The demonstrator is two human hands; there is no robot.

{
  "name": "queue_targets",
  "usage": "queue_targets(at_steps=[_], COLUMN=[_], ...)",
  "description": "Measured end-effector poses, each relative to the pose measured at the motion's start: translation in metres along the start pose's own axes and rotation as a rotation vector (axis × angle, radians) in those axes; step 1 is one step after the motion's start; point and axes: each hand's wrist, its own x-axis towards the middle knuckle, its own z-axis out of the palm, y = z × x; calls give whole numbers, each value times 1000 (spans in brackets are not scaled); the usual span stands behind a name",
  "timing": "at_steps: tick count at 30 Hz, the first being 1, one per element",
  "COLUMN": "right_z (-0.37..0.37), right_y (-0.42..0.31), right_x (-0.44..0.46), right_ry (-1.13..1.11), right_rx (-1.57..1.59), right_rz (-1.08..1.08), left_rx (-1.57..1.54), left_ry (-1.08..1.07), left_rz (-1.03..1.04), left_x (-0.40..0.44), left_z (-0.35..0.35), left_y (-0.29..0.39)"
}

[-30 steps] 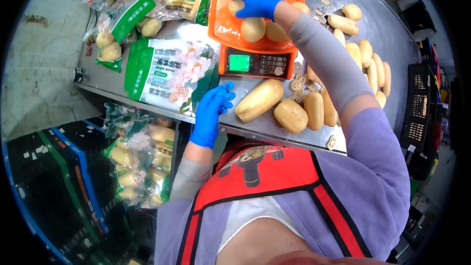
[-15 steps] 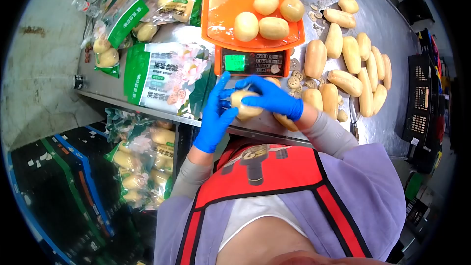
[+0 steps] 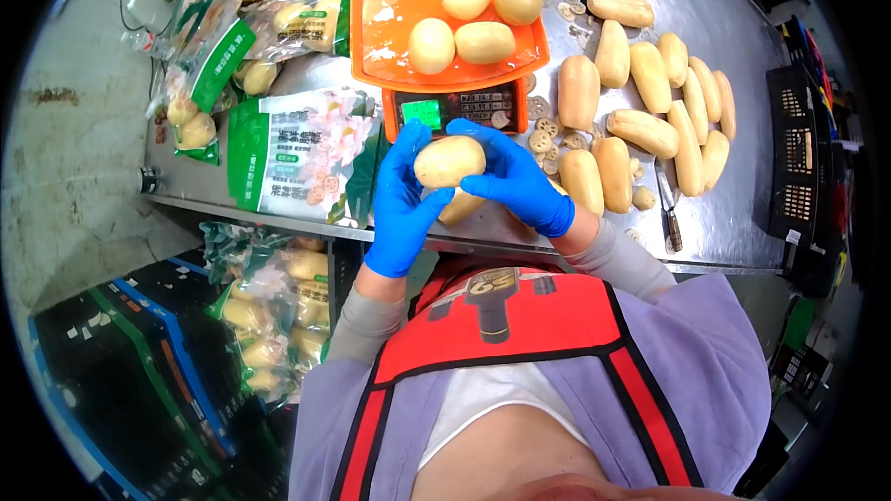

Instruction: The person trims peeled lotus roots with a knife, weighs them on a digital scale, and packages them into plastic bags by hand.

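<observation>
Between my gloved hands is a short, rounded lotus root piece (image 3: 450, 161), pale yellow with small specks. My left hand (image 3: 399, 213) closes on its left side, with the thumb beneath. My right hand (image 3: 522, 184) grips its right side with thumb and fingers. Another lotus root (image 3: 460, 207) shows partly just below, near the table's front edge. Beyond my hands stands an orange scale (image 3: 455, 109) with a lit green display, partly covered by my fingers. On its orange tray (image 3: 390, 46) sit several short lotus root pieces (image 3: 484, 42).
A flat printed bag (image 3: 302, 153) lies left of the scale. Filled bags (image 3: 297, 23) are piled behind it, and more (image 3: 264, 325) sit below the table. Several long lotus roots (image 3: 642, 133), cut slices (image 3: 544, 139) and a knife (image 3: 669, 209) lie on the metal table (image 3: 742, 232) at right.
The lotus root piece has been raised and turned in my hands, and more of its surface shows. My right hand has shifted to its right side. The view has moved slightly.
</observation>
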Motion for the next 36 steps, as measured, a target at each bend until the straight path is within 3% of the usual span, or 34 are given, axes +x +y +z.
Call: queue_targets(at_steps=[4, 6, 12, 16, 18, 24, 36], right_z=[2, -3, 1, 7, 9, 6, 0], right_y=[5, 12, 5, 2, 1, -4, -3], right_x=[-4, -4, -2, 0, -1, -2, -21], right_ry=[12, -15, -83, -60, 5, -24, 117], right_rx=[-125, -344, -453, -303, -83, 7, -68], right_rz=[-166, -315, -415, -352, -245, -79, -241], left_rx=[-52, -101, -154, -50, -4, 98, 62], left_ry=[-14, -16, 21, 54, 41, 1, -79], left_rz=[-2, -26, -101, -9, 17, 65, 5], left_x=[2, 1, -1, -4, -4, -3, 7], left_z=[5, 4, 1, 1, -1, 2, 24], left_y=[3, 1, 7, 11, 11, 10, 15])
